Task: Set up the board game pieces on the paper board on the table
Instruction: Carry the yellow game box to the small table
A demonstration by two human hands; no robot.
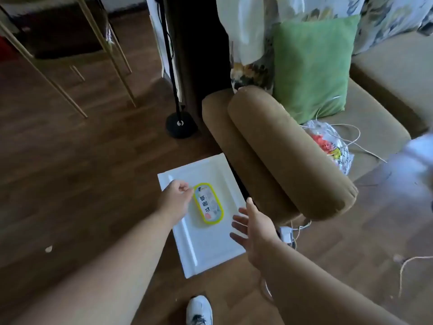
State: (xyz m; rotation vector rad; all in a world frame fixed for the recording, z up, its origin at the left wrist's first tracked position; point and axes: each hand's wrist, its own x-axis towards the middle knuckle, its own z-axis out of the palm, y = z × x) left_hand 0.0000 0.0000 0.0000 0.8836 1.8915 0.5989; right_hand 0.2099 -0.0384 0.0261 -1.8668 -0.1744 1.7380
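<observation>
A white rectangular box (206, 245) lies flat on the wooden floor beside the sofa. On its lid sits an oval label with a yellow-green rim (208, 202). My left hand (175, 198) reaches down at the left edge of that label, fingers curled, fingertips at the rim; whether they pinch anything I cannot tell. Over the box's right edge hovers my right hand (253, 226), fingers spread and straight, holding nothing. No paper board or game pieces are visible.
A brown sofa armrest (288, 156) runs right of the box, with a green cushion (311, 66) and a printed plastic bag (332, 144) on the seat. White cables and a charger (287, 233) lie nearby. A black lamp base (181, 124) and a white shoe (199, 310) are on the floor.
</observation>
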